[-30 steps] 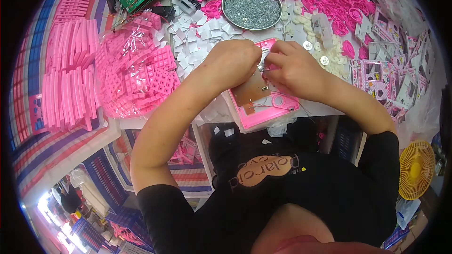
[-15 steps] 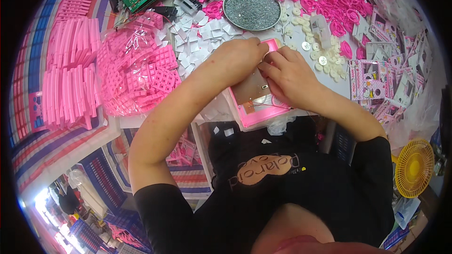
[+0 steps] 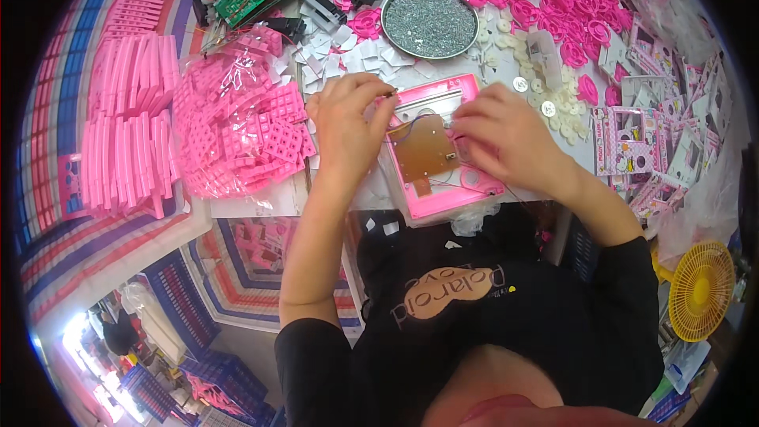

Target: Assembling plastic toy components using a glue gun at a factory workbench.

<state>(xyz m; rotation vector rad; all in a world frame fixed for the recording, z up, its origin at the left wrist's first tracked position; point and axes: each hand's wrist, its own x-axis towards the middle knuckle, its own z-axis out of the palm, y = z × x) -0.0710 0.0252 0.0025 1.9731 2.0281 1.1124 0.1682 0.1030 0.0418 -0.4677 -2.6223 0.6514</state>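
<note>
Spread apart since the earlier frame, the left hand (image 3: 348,122) and right hand (image 3: 506,138) are now seen with curled fingers pressed on opposite edges of the pink housing (image 3: 443,154) at the table's near edge, leaving its brown circuit board (image 3: 423,150) exposed for work.

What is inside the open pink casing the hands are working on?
Inside the pink casing lies a brown circuit board with thin wires running from it. The left hand and right hand cover the casing's upper corners, so what lies there cannot be seen.
</note>
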